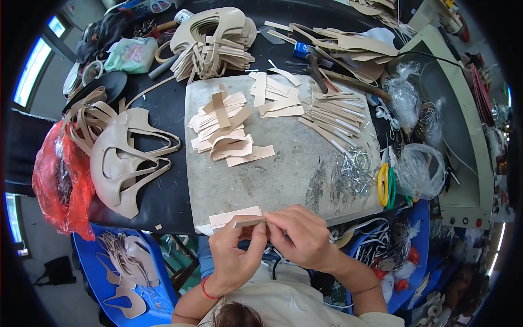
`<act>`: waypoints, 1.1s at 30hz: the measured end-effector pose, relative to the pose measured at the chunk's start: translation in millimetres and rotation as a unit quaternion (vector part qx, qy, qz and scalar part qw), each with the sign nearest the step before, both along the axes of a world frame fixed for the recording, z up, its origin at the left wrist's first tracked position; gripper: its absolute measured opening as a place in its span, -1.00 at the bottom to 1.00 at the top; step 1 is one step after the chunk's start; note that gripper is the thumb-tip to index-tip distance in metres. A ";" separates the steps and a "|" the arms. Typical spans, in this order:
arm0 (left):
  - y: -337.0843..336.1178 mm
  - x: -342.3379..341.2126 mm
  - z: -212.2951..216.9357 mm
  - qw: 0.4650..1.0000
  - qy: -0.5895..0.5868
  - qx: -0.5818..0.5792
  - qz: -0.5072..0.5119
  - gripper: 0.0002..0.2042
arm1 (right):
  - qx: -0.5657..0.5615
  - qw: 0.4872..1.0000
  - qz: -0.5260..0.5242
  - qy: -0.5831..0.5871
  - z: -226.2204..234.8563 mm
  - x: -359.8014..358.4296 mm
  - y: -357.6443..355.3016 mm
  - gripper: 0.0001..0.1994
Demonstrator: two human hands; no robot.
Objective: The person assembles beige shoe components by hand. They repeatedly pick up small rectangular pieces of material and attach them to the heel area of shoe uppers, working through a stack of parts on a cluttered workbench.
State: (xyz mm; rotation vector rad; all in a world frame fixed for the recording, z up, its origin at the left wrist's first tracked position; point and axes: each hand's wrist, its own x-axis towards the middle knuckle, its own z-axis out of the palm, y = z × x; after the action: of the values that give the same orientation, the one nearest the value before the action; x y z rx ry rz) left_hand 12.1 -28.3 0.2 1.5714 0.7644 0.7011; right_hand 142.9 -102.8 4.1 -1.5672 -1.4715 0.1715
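Note:
Close to my body, at the near edge of the grey stone slab (294, 185), both hands meet over a narrow beige leather strip (248, 222). My left hand (237, 253) pinches the strip between thumb and fingers. At its right end, the fingertips of my right hand (299, 240) are pressed together on it; any small part between them is hidden. Just behind lies a flat beige piece (229, 216) on the slab's front edge. Farther back are a loose pile of beige strips (223, 125), pale strips (275, 95) and a fan of narrow straps (338, 117).
Small metal bits (357, 177) lie near yellow- and green-handled scissors (384, 185). A hammer (316, 71) rests at the back. Shaped leather uppers (122, 163) and a red bag (62, 180) sit left; stacked uppers (212, 38) behind. Blue bins (92, 261) flank me below.

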 end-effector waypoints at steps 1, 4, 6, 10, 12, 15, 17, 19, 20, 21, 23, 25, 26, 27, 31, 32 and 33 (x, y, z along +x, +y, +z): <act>-3.0 -0.8 -3.7 0.999 -0.019 -0.047 0.005 -0.90 | 0.001 1.000 -0.006 0.021 -1.8 -1.5 -0.2 -0.80; -4.6 3.8 1.4 0.984 -0.066 -0.167 0.007 -0.87 | -0.065 0.972 -0.067 0.216 -10.4 -4.8 -9.8 -0.86; -3.2 4.5 3.2 0.968 -0.103 -0.231 -0.005 -0.86 | -0.003 0.878 -0.121 0.462 -6.3 -0.3 -8.5 -0.88; 26.8 -8.9 9.1 0.979 -0.071 -0.174 0.081 -0.87 | -0.145 0.926 -0.056 0.344 16.4 24.1 -56.0 -0.85; 35.7 -13.8 7.5 0.985 -0.067 -0.130 0.094 -0.87 | -0.242 0.951 0.136 0.137 30.9 31.7 -77.4 -0.72; 29.0 -8.2 7.6 0.986 -0.063 -0.142 0.059 -0.84 | -0.190 0.970 -0.067 -0.135 29.8 61.7 -90.4 -0.69; 21.6 -4.5 8.9 0.985 -0.064 -0.154 0.036 -0.83 | -0.180 0.921 -0.248 -0.239 14.7 90.7 -88.0 -0.73; 15.5 -3.5 7.5 0.987 -0.058 -0.152 0.012 -0.83 | -0.191 0.912 -0.266 -0.247 -1.9 107.6 -84.5 -0.75; 13.2 -4.1 7.5 0.987 -0.054 -0.150 0.004 -0.83 | -0.195 0.909 -0.270 -0.248 -8.0 111.9 -81.9 -0.76; 11.8 -4.4 8.8 0.988 -0.048 -0.149 -0.001 -0.83 | -0.182 0.916 -0.267 -0.239 -11.9 110.8 -78.3 -0.77; 12.4 -4.9 7.5 0.987 -0.045 -0.155 -0.009 -0.83 | -0.156 0.928 -0.258 -0.217 -21.1 100.4 -64.7 -0.79; 12.6 -5.1 6.2 0.986 -0.042 -0.162 -0.014 -0.84 | -0.109 0.944 -0.247 -0.191 -24.5 90.4 -47.5 -0.80; 12.9 -6.5 6.9 0.986 -0.042 -0.162 -0.012 -0.84 | -0.084 0.952 -0.237 -0.176 -24.7 84.7 -37.3 -0.80; 12.7 -6.9 8.3 0.986 -0.043 -0.162 -0.011 -0.84 | -0.060 0.955 -0.236 -0.169 -20.5 81.0 -28.6 -0.81; 20.6 -13.4 6.7 0.978 -0.058 -0.198 -0.017 -0.81 | -0.076 0.968 -0.239 -0.014 -8.1 68.1 -19.0 -0.83; 22.4 -13.3 5.0 0.974 -0.059 -0.216 -0.015 -0.81 | -0.090 0.971 -0.221 -0.010 -5.2 66.4 -19.1 -0.82; 23.9 -15.6 1.5 0.970 -0.070 -0.232 -0.012 -0.79 | -0.104 0.975 -0.198 -0.001 -2.1 63.3 -17.3 -0.80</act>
State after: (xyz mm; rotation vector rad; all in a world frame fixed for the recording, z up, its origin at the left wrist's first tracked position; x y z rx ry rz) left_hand -3.5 -4.4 1.7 1.0927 0.7396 0.5573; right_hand 206.1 -120.1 2.0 -1.9985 -1.1408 0.0922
